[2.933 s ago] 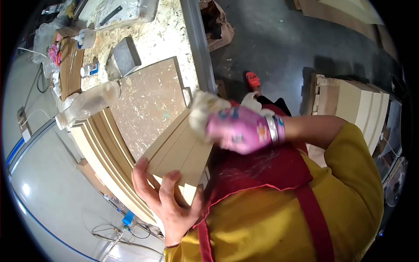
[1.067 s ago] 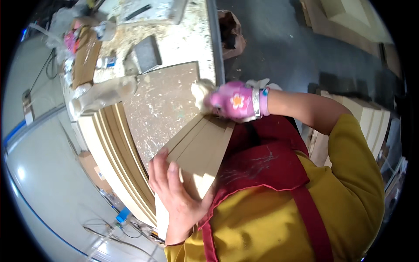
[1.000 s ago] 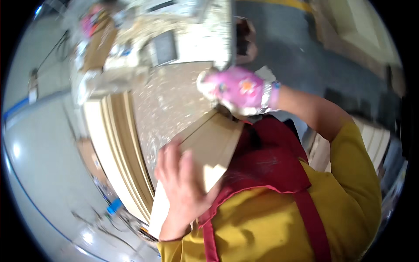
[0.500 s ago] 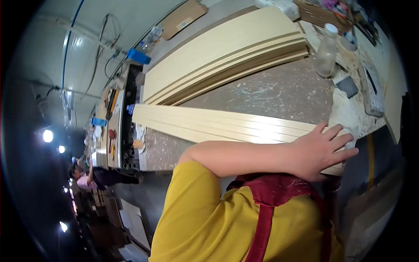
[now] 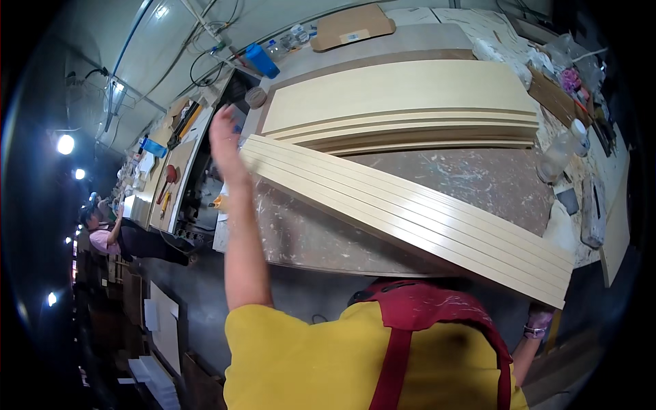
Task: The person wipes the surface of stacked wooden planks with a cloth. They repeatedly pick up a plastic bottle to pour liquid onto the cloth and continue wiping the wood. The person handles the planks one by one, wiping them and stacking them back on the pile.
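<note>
Several long, narrow pale strips (image 5: 410, 215) lie side by side, slanting across the table from far left to near right. Their near right end juts past the table's front edge. My left hand (image 5: 229, 147) is raised beside their far left end, smeared by motion, fingers stretched out and nothing seen in them. My right hand (image 5: 540, 316), dark purplish with a band at the wrist, is against the underside of the strips' near right end; its fingers are hidden. Behind the strips rests a stack of wide pale boards (image 5: 403, 89).
The scuffed brown table (image 5: 465, 178) carries a clear bottle with a white cap (image 5: 559, 156), a dark pad (image 5: 567, 201) and a grey oblong tool (image 5: 593, 212) at right. A blue bottle (image 5: 262, 61) and a cardboard piece (image 5: 352, 27) lie at back. A person (image 5: 109, 236) stands far left.
My left hand has left the strips' near right end and swung to their far left end. The strips have turned, their right end now nearer me. My right hand has come into sight.
</note>
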Demonstrator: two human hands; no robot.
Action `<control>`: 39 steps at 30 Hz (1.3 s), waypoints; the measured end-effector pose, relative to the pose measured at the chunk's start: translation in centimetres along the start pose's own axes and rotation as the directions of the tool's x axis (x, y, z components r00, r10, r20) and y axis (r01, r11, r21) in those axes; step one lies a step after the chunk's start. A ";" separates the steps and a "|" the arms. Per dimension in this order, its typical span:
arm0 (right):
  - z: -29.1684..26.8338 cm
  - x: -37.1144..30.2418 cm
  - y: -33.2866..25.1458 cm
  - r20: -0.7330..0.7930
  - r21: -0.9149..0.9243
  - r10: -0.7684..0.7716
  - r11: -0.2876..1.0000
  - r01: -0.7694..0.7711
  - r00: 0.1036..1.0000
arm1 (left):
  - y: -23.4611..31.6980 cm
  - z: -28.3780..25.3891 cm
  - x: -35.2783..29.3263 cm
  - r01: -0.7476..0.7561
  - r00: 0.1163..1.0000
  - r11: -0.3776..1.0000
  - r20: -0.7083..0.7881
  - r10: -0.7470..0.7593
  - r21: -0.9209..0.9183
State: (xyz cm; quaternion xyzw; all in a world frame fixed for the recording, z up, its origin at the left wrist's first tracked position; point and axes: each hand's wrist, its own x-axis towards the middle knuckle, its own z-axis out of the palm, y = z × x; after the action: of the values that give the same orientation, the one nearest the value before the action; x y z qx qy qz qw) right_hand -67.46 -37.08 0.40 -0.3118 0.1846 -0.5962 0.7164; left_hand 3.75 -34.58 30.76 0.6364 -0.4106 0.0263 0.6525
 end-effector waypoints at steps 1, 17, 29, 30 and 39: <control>-0.3 0.2 0.2 0.025 0.011 0.019 1.000 -0.019 0.999 | -4.2 -5.3 1.6 0.106 0.988 0.993 -0.121 -0.100 0.041; -0.8 -1.2 -2.9 -0.242 -0.260 0.072 0.956 -0.136 0.968 | -25.9 -10.6 5.0 0.810 0.584 0.376 0.571 -0.577 -0.450; 5.8 1.8 0.0 -0.512 -0.359 0.079 0.885 -0.297 0.855 | -31.4 -12.1 3.3 0.650 0.760 0.585 0.397 -0.515 -0.485; 6.5 2.1 0.6 -0.533 -0.359 0.081 0.880 -0.312 0.842 | -32.3 -13.1 3.4 0.625 0.767 0.573 0.553 -0.325 -0.530; 8.2 1.6 2.0 -0.682 -0.338 0.102 0.834 -0.435 0.725 | -33.9 -13.1 3.8 0.639 0.739 0.752 0.402 -0.541 -0.162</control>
State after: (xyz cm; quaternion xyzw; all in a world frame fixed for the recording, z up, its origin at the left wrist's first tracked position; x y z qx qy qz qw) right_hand -60.40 -36.55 5.23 -0.2251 0.6016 -0.4870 0.5918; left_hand 31.71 -31.72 7.46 0.6263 -0.2873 -0.3516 0.6337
